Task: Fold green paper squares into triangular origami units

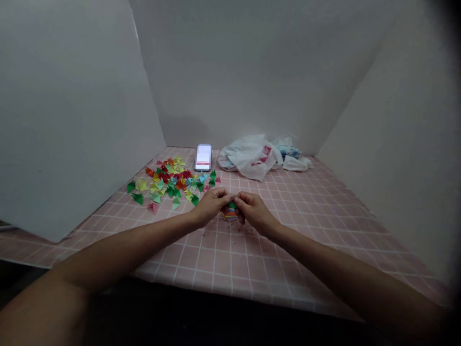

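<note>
Left hand and right hand together at frame centre, fingertips pinched on one small green paper piece between them, equally near to both. Long axis too small to tell. Directly beneath: short stack of coloured paper on pink checked surface. Up-left: scattered folded paper pieces. Further back: phone, plastic bag.

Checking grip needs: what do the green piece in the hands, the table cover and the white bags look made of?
Green piece: thin matte paper, judging by its sharp folded edges. Table cover: pink grid sheet, possibly vinyl or cloth; finish unclear. White bags: thin crinkled plastic film, slightly glossy.
</note>
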{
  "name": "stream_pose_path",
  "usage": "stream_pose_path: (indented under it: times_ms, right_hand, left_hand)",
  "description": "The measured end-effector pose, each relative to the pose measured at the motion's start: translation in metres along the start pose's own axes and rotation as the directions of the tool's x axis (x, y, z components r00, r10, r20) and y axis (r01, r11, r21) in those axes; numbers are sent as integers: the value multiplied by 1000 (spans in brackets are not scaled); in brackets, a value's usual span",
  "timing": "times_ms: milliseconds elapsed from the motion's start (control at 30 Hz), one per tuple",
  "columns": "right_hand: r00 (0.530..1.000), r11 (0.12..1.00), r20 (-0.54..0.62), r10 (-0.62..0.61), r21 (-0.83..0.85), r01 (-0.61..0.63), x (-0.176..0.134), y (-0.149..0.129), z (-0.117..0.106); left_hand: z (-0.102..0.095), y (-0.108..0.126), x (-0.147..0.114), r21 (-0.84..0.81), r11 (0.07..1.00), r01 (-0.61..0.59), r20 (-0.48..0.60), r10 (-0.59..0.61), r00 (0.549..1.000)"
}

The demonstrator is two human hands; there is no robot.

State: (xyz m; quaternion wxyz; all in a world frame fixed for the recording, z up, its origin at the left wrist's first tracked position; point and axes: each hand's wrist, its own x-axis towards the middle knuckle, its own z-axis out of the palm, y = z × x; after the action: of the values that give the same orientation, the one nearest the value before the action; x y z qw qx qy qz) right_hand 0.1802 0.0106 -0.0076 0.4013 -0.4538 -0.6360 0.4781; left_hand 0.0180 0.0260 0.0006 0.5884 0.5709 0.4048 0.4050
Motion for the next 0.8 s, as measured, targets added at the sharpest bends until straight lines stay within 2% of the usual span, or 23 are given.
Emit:
stream_pose_path:
  times_ms: [233,333,433,500,600,633,700,733,800]
  right_hand:
    - [999,998,14,-35,-42,36,14,10,1]
    - [997,994,25,-75,-80,76,20,8,-3]
    - [993,987,6,-119,-106,119,26,-1,-6]
    - [979,972,-35,-199,-132,193,29,-8,-5]
    - [946,945,-124,-299,-174,276,30,-11,-1]
    - [930,935,-164,-329,-198,295,29,-10,1]
    - [908,914,-205,-365,-265,307,27,-4,4]
    - [905,910,-210,-369,-281,306,26,-1,5]
    - [914,916,-188,-359,-258,306,23,6,8]
  left_hand:
    - [-13,-2,12,65,997,44,-25,-42,999]
    - [-15,2,12,111,993,25,-48,-20,999]
    - [-14,10,14,150,988,-43,-99,58,993]
    - [-11,15,17,172,980,-99,-132,123,984]
    - [-8,14,22,306,916,-261,-197,329,923]
    - [-7,12,23,301,911,-282,-191,347,918]
    - [-5,7,23,162,947,-278,-198,307,931]
    - [-5,4,23,101,961,-258,-188,273,943]
    - [-5,-1,20,105,964,-245,-170,260,951]
